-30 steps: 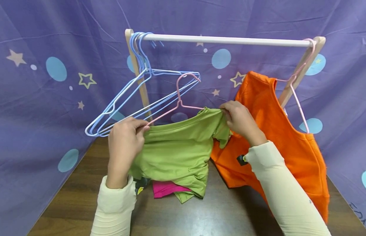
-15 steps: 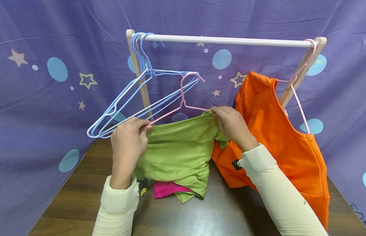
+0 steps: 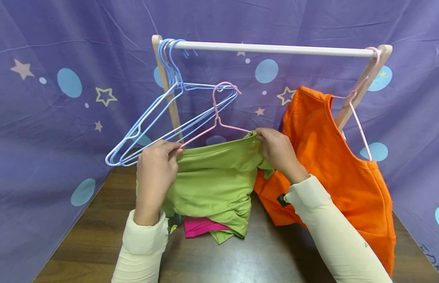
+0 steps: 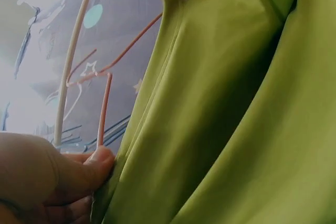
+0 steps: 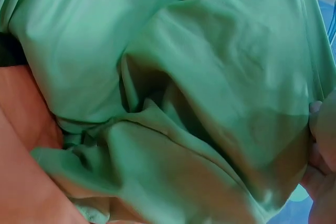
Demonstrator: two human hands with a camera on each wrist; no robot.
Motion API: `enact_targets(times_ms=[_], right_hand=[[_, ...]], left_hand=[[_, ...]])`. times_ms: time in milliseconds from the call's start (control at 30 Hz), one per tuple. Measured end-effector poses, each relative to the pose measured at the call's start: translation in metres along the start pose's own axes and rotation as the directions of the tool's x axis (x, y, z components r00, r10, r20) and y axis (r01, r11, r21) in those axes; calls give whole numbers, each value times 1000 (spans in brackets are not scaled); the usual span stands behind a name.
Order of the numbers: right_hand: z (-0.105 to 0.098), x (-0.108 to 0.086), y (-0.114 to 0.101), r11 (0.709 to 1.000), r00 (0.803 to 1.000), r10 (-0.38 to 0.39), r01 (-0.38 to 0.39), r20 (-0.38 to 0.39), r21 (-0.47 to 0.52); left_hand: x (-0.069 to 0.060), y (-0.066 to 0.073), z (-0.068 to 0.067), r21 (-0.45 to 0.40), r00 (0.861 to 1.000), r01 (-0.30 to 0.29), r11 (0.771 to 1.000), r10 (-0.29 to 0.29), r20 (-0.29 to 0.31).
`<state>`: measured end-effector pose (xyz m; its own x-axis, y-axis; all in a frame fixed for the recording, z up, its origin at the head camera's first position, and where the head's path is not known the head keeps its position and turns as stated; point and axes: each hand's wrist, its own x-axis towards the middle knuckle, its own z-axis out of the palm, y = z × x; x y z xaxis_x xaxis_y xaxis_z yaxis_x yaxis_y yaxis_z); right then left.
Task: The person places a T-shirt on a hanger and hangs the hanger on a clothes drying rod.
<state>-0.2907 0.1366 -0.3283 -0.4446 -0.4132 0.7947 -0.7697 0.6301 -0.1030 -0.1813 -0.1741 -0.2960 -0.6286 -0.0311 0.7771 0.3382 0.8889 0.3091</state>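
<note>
A green T-shirt (image 3: pixel 212 184) hangs between both hands, its upper edge stretched over a pink hanger (image 3: pixel 217 118) whose hook stands free above the cloth. My left hand (image 3: pixel 157 167) pinches the edge and the hanger's left arm; in the left wrist view its thumb (image 4: pixel 97 166) presses beside the pink wire. At the other end, my right hand (image 3: pixel 279 153) pinches the shirt where the hanger's right arm disappears. Folds of the shirt (image 5: pixel 236 77) fill the right wrist view, with the right hand (image 5: pixel 323 150) at the edge. Both hanger ends are hidden.
Several blue and white hangers (image 3: pixel 148 114) hang at the left of the rack's white rail (image 3: pixel 269 48). An orange top (image 3: pixel 347 188) hangs from another pink hanger at the right. Pink cloth (image 3: pixel 203 227) lies under the shirt on the wooden table (image 3: pixel 95 232).
My right hand has shifted left along the shirt's edge, its grip now closer to the hanger's neck. The left hand has moved slightly right, and the hanger's hook has risen a little.
</note>
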Motion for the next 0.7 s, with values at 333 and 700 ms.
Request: enact_targets(times_ms=[333, 700], right_hand=[[-1, -1, -3, 999, 998, 30, -29, 48, -34], [-10, -9, 14, 996, 924, 77, -53, 375, -73]], left_hand=[[0, 4, 6, 8, 998, -18, 1000, 19, -52], [0, -1, 6, 34, 999, 49, 998, -49, -16]])
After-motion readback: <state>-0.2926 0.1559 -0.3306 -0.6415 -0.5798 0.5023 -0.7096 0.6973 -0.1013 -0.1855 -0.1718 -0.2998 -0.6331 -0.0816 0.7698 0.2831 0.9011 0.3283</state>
